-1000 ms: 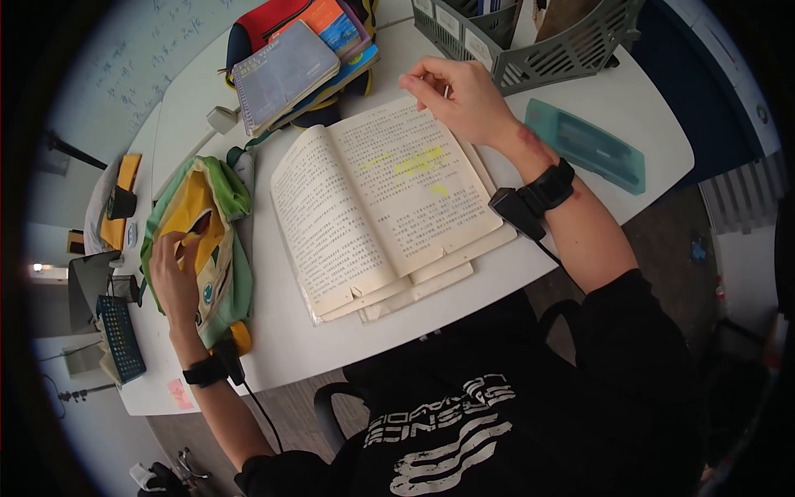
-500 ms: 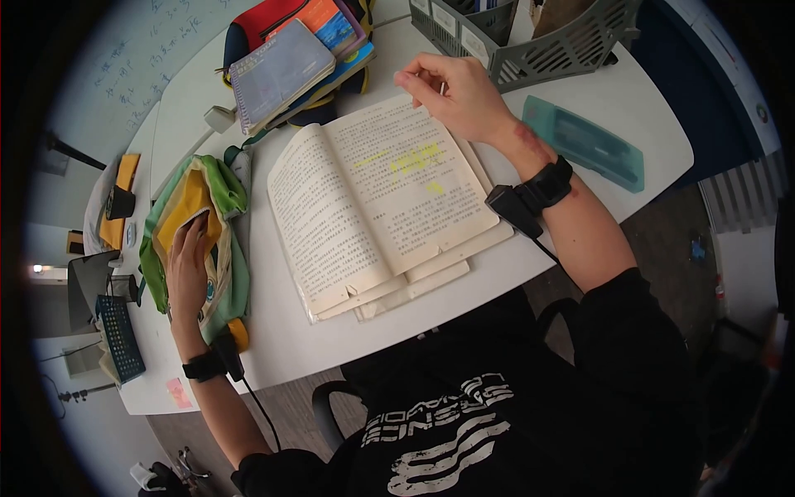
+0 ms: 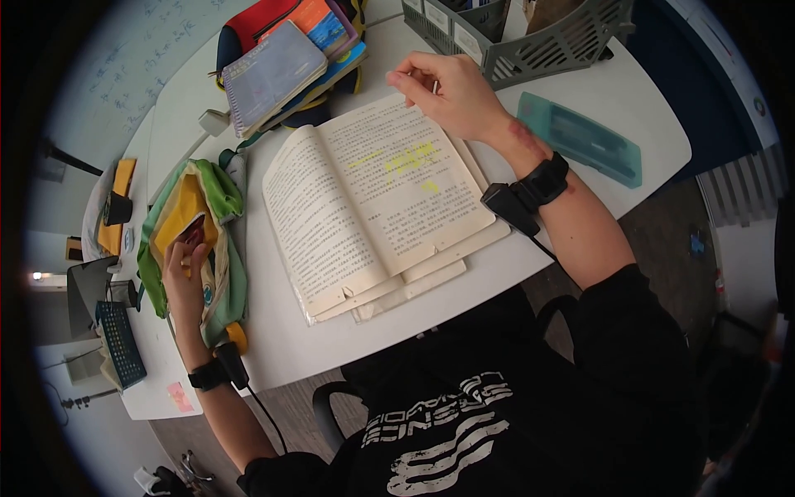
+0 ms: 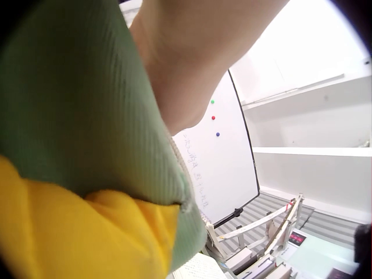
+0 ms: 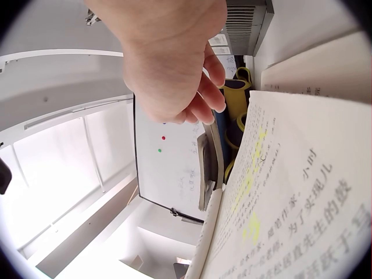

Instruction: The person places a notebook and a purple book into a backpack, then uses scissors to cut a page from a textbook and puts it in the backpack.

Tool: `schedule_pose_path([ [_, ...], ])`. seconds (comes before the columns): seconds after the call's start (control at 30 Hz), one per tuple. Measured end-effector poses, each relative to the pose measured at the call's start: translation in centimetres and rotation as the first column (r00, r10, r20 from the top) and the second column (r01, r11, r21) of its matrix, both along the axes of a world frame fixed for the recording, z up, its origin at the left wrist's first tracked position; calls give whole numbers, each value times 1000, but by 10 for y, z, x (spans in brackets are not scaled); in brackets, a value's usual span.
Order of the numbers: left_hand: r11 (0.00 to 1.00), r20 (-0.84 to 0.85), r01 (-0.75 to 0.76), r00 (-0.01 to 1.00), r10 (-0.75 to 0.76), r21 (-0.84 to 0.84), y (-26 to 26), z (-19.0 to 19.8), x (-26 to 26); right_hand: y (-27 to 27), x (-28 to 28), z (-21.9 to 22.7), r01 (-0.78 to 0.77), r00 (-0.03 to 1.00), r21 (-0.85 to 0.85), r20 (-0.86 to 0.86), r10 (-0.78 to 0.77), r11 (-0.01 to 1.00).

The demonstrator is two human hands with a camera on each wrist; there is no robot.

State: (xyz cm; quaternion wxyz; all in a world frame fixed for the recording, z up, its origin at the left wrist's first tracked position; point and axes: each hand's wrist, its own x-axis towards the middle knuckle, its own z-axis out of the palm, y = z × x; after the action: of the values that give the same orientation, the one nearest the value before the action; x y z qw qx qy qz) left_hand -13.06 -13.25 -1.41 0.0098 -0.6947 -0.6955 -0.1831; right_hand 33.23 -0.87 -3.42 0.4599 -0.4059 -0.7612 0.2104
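Observation:
A green and yellow cloth pouch (image 3: 230, 273) lies unzipped at the left of the desk. The left hand (image 3: 184, 286) is at its opening, fingers bent beside a dark red item (image 3: 195, 229) inside; whether they grip it cannot be told. In the left wrist view, pouch fabric (image 4: 87, 104) fills the left side and the fingers are hidden. An open book (image 3: 356, 215) with yellow highlighting lies mid-desk. Over its top right edge, the right hand (image 3: 455, 95) hangs with loosely curled fingers; the right wrist view shows this hand (image 5: 174, 75) with no object visible in it.
A teal translucent case (image 3: 580, 139) lies right of the book. Behind are a grey slotted organizer (image 3: 538, 58) and stacked notebooks (image 3: 273, 74) on a red and dark bag. A dark basket (image 3: 120, 344) stands at the far left, and a pink note (image 3: 179, 396) is near the front edge.
The left hand has reached deeper into the pouch, then drawn back slightly with its fingers bent, and the dark red item shows more. The right hand has hardly moved.

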Motion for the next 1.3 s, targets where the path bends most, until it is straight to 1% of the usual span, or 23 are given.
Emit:
schedule_pose_path([
  [0.03, 999, 43, 20, 999, -22, 48, -1, -2, -2, 0, 0, -1, -2, 1000, -1, 0, 2, 1000],
  [0.07, 999, 44, 20, 999, -22, 47, -1, -5, -4, 0, 0, -1, -5, 1000, -1, -1, 5, 1000],
  [0.13, 996, 116, -2, 993, -8, 84, 0, -11, -10, 1, 0, -2, -3, 1000, -3, -3, 3, 1000],
  [0.17, 997, 117, -1, 993, -9, 83, 0, -12, -11, 1, 0, -3, -1, 1000, -4, -4, 1, 1000],
  [0.27, 996, 109, 16, 994, -26, 87, 0, -12, -13, 2, -1, -4, 9, 1000, -12, 4, -9, 1000],
  [0.33, 996, 27, 16, 999, -18, 88, 1, -8, -11, 3, -1, -5, 3, 1000, -6, -3, -3, 1000],
  [0.37, 996, 28, 16, 999, -19, 88, 1, -8, -11, 3, 0, -6, -2, 1000, 0, -10, 2, 1000],
  [0.43, 985, -23, 34, 999, -31, 168, 2, -8, -8, 2, 0, -4, 3, 1000, -8, 0, -3, 1000],
  [0.47, 985, -23, 34, 999, -30, 167, 2, -6, -5, 1, 0, -4, 6, 1000, -14, 9, -6, 1000],
  [0.53, 992, -21, -98, 995, 100, 76, 2, -2, -1, 2, -1, -4, 3, 1000, -13, 5, -3, 1000],
  [0.67, 989, -45, -126, 991, 130, 83, 3, -9, -6, 1, 1, -2, 4, 1000, -6, 17, -4, 1000],
  [0.73, 985, -46, -164, 985, 166, 56, 5, -11, -7, 2, 0, -4, 5, 1000, 4, 10, -5, 1000],
  [0.77, 985, -46, -163, 985, 165, 56, 7, -12, -10, 2, 0, -5, 6, 1000, 16, 7, -6, 1000],
  [0.83, 998, -87, -65, 994, 65, -1, 13, -14, -16, 3, 0, -5, 5, 1000, 10, 9, -5, 1000],
  [0.87, 998, -89, -65, 994, 65, -1, 14, -15, -17, 3, 0, -5, 2, 1000, 5, 11, -2, 1000],
  [0.93, 1000, -85, -20, 996, 22, 22, 17, -18, -20, 3, 1, -5, 3, 1000, 18, 31, -3, 1000],
  [0.97, 1000, -85, -17, 996, 19, 22, 19, -18, -21, 3, 2, -5, 4, 998, 28, 55, -6, 1000],
  [1.03, 990, -37, -127, 991, 125, -62, 19, -19, -23, 3, 2, -5, 6, 999, 21, 53, -7, 1000],
  [1.07, 990, -38, -127, 991, 125, -63, 18, -17, -21, 3, 1, -5, 6, 999, 16, 50, -6, 1000],
  [1.13, 998, -19, -50, 999, 49, -38, 17, -12, -15, 4, 1, -6, 0, 999, 22, 45, -1, 1000],
  [1.17, 998, -18, -49, 999, 48, -38, 17, -13, -18, 4, 1, -6, -5, 999, 27, 42, 4, 1000],
  [1.23, 996, 79, -25, 996, 32, -90, 19, -16, -26, 4, 2, -6, -4, 999, 23, 47, 3, 1000],
  [1.3, 996, 74, -48, 996, 54, -76, 18, -15, -23, 4, 1, -6, -4, 999, 20, 50, 3, 1000],
])
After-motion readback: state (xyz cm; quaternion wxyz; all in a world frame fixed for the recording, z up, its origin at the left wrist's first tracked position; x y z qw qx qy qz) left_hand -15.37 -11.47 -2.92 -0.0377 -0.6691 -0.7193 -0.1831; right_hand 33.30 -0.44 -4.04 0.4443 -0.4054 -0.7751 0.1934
